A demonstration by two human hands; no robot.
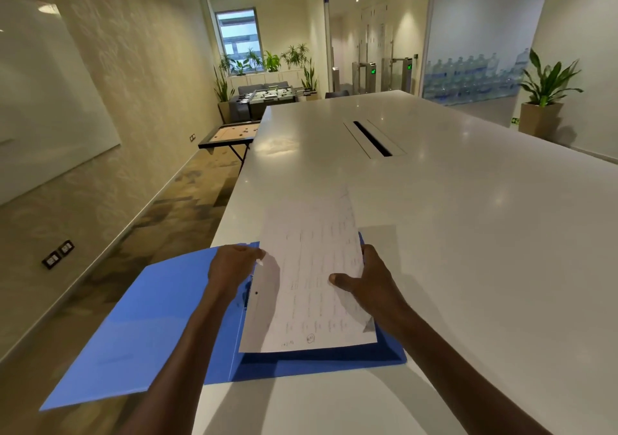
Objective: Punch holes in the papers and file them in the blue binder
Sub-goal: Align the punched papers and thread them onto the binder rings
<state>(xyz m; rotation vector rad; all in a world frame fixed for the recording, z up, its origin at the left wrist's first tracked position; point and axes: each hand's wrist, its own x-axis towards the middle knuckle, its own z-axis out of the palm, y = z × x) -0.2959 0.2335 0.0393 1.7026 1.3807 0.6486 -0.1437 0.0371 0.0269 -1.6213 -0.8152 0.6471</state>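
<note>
Where hands [230,267] cover: paper [311,277] edges.

The paper [311,277] I hold is thin, matt white, printed faintly, with a punched hole near its left edge. The binder [143,327] under it looks like smooth blue plastic with a soft sheen. The table [468,217] is white and glossy, mirroring the ceiling lights. The wall [143,77] on my left has a rough, patterned texture; the whiteboard [43,100] on it is slick and shiny.
</note>
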